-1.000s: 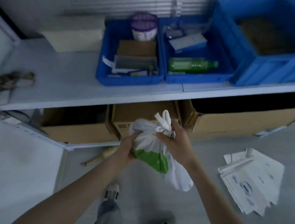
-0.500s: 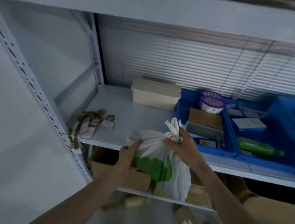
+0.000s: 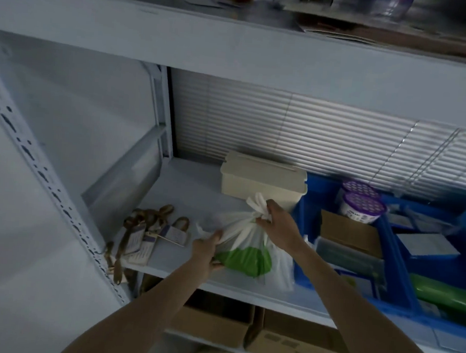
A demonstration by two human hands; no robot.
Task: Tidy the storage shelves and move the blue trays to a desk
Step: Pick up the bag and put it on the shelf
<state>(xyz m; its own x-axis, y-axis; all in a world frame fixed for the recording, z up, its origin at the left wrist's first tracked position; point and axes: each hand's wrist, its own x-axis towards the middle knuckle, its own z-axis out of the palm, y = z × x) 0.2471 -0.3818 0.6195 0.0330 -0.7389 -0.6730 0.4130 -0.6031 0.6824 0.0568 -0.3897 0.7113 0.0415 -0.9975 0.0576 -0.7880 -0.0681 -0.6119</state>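
Two-handed shelf tidying: right hand (image 3: 276, 228) pinches the knot (image 3: 257, 206) of the white bag (image 3: 245, 249), left hand (image 3: 206, 248) grips its side, at the shelf (image 3: 191, 195) left of the blue trays (image 3: 301, 226); next, probably set down and release.

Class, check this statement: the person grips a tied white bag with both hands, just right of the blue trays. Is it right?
One detail is wrong. The head view shows the left hand and right hand gripping the tied white bag, but it is just left of the blue trays, not right.
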